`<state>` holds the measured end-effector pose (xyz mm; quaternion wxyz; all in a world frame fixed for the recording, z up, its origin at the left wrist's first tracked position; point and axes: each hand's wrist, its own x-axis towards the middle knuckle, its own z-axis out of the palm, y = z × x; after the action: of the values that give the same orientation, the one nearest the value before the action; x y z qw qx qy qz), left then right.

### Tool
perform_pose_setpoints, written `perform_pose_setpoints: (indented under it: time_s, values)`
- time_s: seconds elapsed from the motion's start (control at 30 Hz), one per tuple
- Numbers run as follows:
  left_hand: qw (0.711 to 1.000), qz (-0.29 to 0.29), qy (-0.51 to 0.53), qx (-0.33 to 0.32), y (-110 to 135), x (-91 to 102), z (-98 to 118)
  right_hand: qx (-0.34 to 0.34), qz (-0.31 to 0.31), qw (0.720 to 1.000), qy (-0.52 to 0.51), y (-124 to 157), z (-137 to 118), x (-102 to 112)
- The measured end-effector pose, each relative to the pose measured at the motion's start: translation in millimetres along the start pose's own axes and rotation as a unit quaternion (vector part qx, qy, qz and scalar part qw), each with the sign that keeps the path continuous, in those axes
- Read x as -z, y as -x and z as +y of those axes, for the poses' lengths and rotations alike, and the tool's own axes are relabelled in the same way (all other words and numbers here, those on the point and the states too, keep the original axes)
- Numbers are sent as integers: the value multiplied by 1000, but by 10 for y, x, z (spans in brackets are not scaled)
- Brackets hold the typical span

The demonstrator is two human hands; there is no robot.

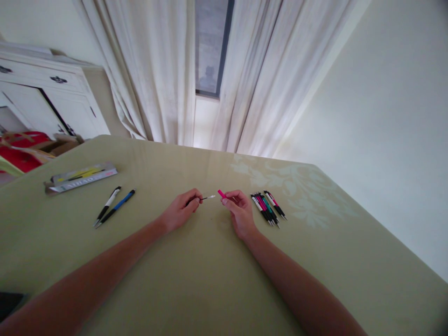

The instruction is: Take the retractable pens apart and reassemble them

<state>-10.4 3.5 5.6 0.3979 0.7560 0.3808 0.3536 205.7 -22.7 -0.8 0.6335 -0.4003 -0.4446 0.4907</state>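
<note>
My left hand [186, 208] is closed on the dark lower half of a pen, and a thin refill with a pale end [209, 197] sticks out of it to the right. In my right hand [240, 211] a pink pen barrel [221, 193] is pinched, its end pointing left and up toward the refill. A small gap separates the two pen parts. Close by my right hand lies a row of several pens [265, 209] in white, pink, green and black. Farther left rest a white-and-black pen [109, 204] and a blue-and-black pen [121, 205].
An open printed box [84, 177] with yellow and dark items inside lies at the table's far left. The table [196, 280] has a greenish cover with a pale leaf pattern. Beyond it are curtains [154, 70], a white cabinet [52, 93] and a wall at right.
</note>
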Motion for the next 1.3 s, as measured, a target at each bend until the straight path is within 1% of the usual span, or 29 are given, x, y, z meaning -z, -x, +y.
perform_pose_setpoints:
  time_s: [0.13,0.27,0.37,0.47,0.57,0.67,0.83,0.97,1.13,1.3]
  values:
    - [1000,12,-12,-10,-2,6,35,13,-13,999,42,14,-19,-7]
    - [998,46,-37,-6,-12,-10,32,41,-40,993,104,31,-38,-1]
    - [993,60,-91,-36,-20,-19,21,68,-48,984,155,43,-50,-3]
    - [984,59,-153,-75,-15,-34,25,77,-38,981,175,50,-59,-15]
    - [978,51,-181,-87,-3,-52,26,85,-36,980,175,53,-66,-27]
    - [980,49,-174,-89,6,-61,22,96,-34,977,186,55,-76,-32]
    - [984,49,-146,-86,8,-56,21,111,-11,974,198,62,-94,-34]
    - [982,39,-147,-108,11,-50,1,119,-20,968,219,75,-96,-37]
    - [970,18,-184,-157,16,-54,-38,155,-50,952,261,81,-74,-35]
    - [964,17,-212,-158,19,-58,-66,148,-53,947,279,68,-52,-34]
